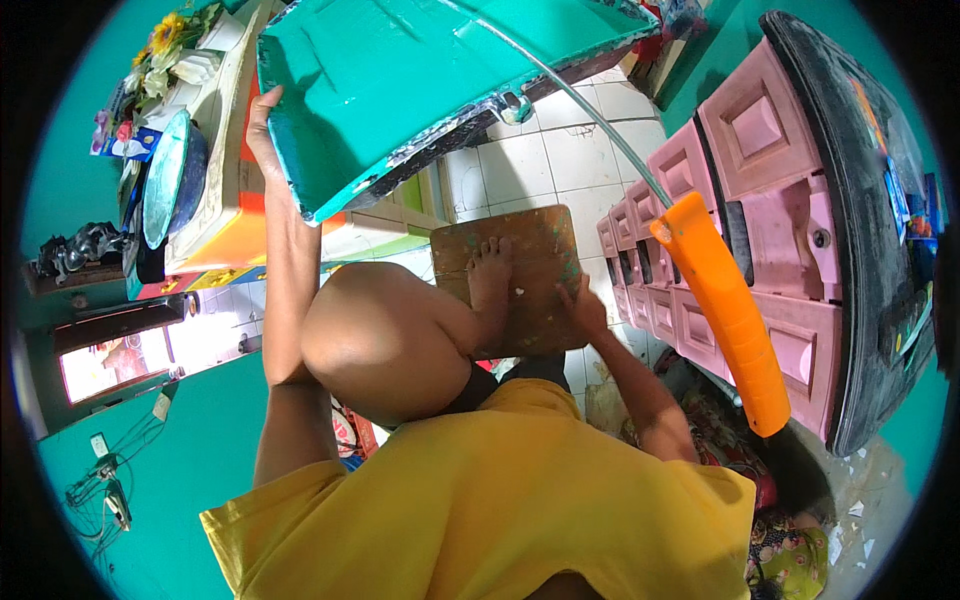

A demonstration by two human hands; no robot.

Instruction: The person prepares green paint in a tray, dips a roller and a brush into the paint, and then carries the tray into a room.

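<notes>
My left hand (264, 128) grips the left rim of a paint tray (400, 90) coated in wet-looking teal paint. The tray is held up at the top of the view. A paint roller's bent metal rod crosses over the tray, and its orange handle (728, 318) sticks out to the right, with no hand on it. The roller's head is out of view. Lower down, my right hand (585, 310) holds the right edge of a paint-speckled wooden stool (545, 240). My bare foot (490, 270) is planted on top of that stool.
A pink drawer cabinet (755, 130) with a dark top stands at the right. On the left, a counter (215, 190) carries a bowl (178, 180) and artificial flowers (165, 35). Cables (100, 490) hang on the teal wall. White tiles (520, 165) cover the floor.
</notes>
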